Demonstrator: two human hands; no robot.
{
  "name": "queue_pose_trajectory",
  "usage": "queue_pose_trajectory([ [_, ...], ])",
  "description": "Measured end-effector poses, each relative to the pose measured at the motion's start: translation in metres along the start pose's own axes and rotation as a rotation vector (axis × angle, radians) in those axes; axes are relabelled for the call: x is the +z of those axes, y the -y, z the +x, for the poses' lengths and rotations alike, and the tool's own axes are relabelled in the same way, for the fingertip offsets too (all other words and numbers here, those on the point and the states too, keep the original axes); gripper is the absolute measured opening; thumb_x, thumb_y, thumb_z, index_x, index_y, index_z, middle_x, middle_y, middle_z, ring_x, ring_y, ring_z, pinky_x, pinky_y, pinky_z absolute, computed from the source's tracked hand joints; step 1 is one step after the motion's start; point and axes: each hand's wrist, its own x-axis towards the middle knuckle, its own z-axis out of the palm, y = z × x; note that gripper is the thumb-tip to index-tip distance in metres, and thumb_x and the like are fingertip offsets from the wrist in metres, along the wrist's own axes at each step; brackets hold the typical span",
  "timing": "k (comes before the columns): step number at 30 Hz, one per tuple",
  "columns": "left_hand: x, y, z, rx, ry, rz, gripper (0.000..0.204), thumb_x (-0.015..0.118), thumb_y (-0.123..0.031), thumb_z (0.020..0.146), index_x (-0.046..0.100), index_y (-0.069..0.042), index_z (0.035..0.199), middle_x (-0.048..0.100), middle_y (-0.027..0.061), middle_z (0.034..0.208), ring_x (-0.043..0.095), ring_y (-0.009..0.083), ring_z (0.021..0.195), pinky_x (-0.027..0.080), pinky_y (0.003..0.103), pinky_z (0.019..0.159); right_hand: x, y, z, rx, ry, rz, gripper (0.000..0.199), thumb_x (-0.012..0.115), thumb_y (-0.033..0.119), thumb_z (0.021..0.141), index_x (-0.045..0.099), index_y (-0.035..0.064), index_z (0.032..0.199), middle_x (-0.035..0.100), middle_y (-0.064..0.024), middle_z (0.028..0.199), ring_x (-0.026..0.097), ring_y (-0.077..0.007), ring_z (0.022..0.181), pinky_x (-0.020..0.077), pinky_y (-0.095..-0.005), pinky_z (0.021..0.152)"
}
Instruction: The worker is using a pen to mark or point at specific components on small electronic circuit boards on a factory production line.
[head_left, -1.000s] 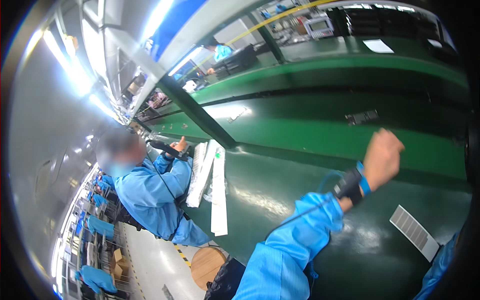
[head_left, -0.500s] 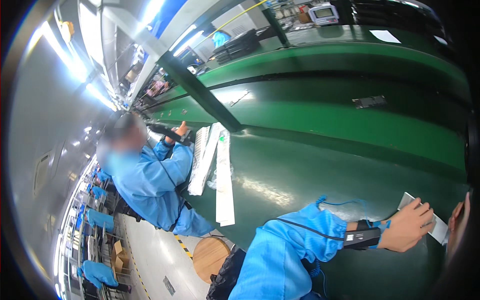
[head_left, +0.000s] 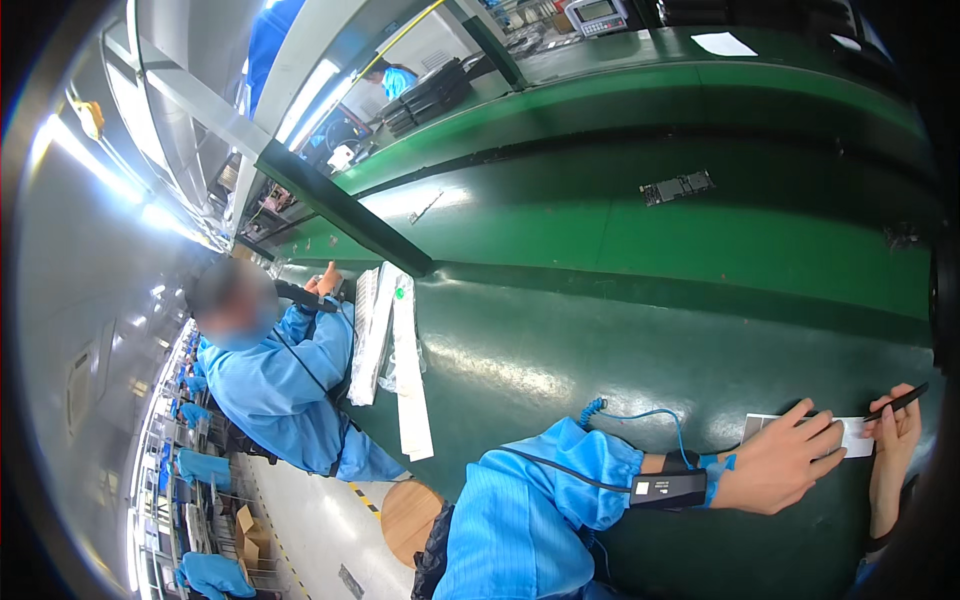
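Observation:
My left hand (head_left: 782,462) lies with its fingers spread across a small white sheet (head_left: 857,438) on the green tabletop. It covers the middle of the sheet; a greyish end shows beyond the fingertips. At the sheet's right end, my right hand (head_left: 893,438) pinches a slim black pen (head_left: 908,399), held tilted just above or against the paper; I cannot tell whether it touches. On my left wrist are a black box-shaped device (head_left: 668,490) and a strap with a coiled blue cord (head_left: 592,410).
A co-worker in blue (head_left: 280,370) sits to the left, beside long white strips (head_left: 410,400) on the table (head_left: 520,330). Beyond runs a green conveyor belt (head_left: 560,215) carrying circuit boards (head_left: 678,188). A dark green post (head_left: 345,210) rises at the table's far edge.
The view has swung to the right. My right hand has come further into sight with the black pen now showing. My left hand stays on the sheet, its fingers spread wider.

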Motion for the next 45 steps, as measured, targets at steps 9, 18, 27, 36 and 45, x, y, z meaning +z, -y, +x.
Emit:
queue_pose_trajectory([
  [9, -0.002, -0.002, 0.0, -0.006, 0.006, 0.043, 0.061, 0.072, -0.032, 0.085, 0.06, 0.003, 0.133, 0.056, 0.0181, 0.133, 0.051, 0.0309, 0.126, 0.036, 0.053, 0.111, 0.006, 0.006, -0.003, -0.005, 0.043, -0.044, 0.027, 0.063, 0.01, 0.103, 0.051, 0.0023, 0.127, 0.066, -0.008, 0.098, 0.064, -0.0091, 0.078, 0.0529, -0.0215, 0.07],
  [18, -0.014, -0.003, 0.007, -0.021, 0.157, -0.064, 0.054, 0.068, -0.018, 0.077, 0.062, 0.004, 0.125, 0.061, 0.0161, 0.126, 0.058, 0.0312, 0.118, 0.046, 0.048, 0.098, 0.039, 0.051, -0.015, 0.088, 0.071, -0.028, 0.037, 0.073, -0.002, 0.091, 0.054, -0.0019, 0.123, 0.068, -0.0141, 0.107, 0.07, -0.0191, 0.097, 0.059, -0.0309, 0.083],
  [27, -0.034, 0.005, 0.025, 0.106, 0.133, 0.008, 0.049, 0.069, 0.0, 0.073, 0.068, 0.008, 0.121, 0.067, 0.0206, 0.125, 0.066, 0.0376, 0.113, 0.052, 0.047, 0.097, 0.039, 0.07, -0.016, 0.005, 0.129, 0.006, 0.036, 0.08, -0.005, 0.088, 0.058, 0.0002, 0.117, 0.073, -0.0136, 0.103, 0.073, -0.0175, 0.096, 0.0608, -0.0295, 0.083],
  [36, -0.036, -0.003, 0.02, 0.041, 0.25, -0.014, 0.061, 0.066, -0.004, 0.074, 0.063, 0.003, 0.134, 0.059, 0.018, 0.13, 0.058, 0.037, 0.117, 0.046, 0.048, 0.101, 0.044, 0.061, -0.026, -0.061, 0.172, -0.036, 0.031, 0.077, -0.004, 0.089, 0.059, -0.0007, 0.114, 0.073, -0.0136, 0.101, 0.074, -0.0192, 0.098, 0.0616, -0.0345, 0.087],
  [45, -0.033, 0.003, 0.026, 0.017, 0.356, 0.023, 0.069, 0.069, -0.012, 0.075, 0.058, -0.003, 0.143, 0.053, 0.0119, 0.134, 0.05, 0.0308, 0.123, 0.04, 0.048, 0.107, 0.045, 0.06, -0.018, -0.111, 0.162, -0.076, 0.027, 0.075, -0.005, 0.089, 0.059, -0.0003, 0.109, 0.074, -0.013, 0.1, 0.074, -0.0175, 0.096, 0.0619, -0.0349, 0.086],
])
